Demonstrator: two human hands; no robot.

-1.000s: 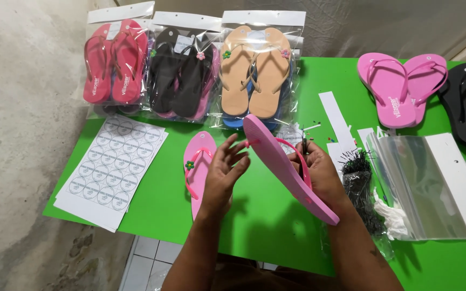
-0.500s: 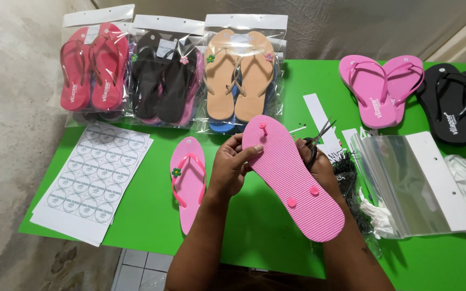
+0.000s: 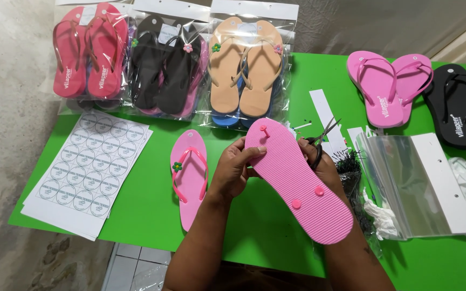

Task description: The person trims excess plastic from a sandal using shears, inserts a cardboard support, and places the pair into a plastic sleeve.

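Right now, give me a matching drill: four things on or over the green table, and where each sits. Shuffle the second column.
Things:
1. sticker sheets
2. upturned pink flip-flop
3. black flip-flop pair, unbagged
4. pink flip-flop with flower charm

Places:
A. far right edge of the table
B. lying strap-up beside the left hand
C. left end of the table
D. held sole-up between both hands, the right hand behind it with scissors

Pairs: 1-C, 2-D, 3-A, 4-B
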